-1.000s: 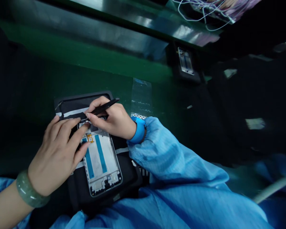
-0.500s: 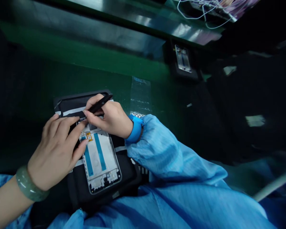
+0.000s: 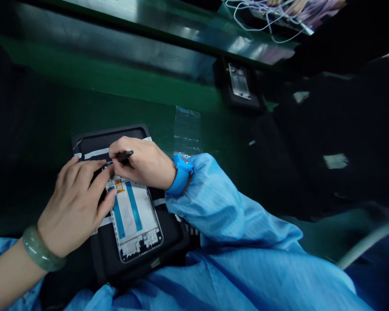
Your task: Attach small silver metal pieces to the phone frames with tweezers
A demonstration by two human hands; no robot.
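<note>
A phone frame (image 3: 134, 220) with two blue strips and a small orange part lies in a black tray (image 3: 142, 255) on the green bench. My right hand (image 3: 142, 163) is closed on black tweezers (image 3: 123, 156), their tips at the frame's top edge. My left hand (image 3: 76, 203) rests on the frame's upper left side, with the forefinger and thumb pressing on it and the fingers a little apart. A green bangle sits on my left wrist and a blue strap on my right. What the tweezer tips touch is hidden by my fingers.
A clear plastic strip (image 3: 187, 129) lies on the green bench (image 3: 52, 112) behind my right wrist. Another phone frame in a dark tray (image 3: 238, 82) stands at the back. White cables (image 3: 262, 17) hang at top right. Dark shapes fill the right side.
My right hand has tilted the tweezers down and flatter, so less of them sticks out. The view has shifted slightly to the left. My left hand stays on the frame.
</note>
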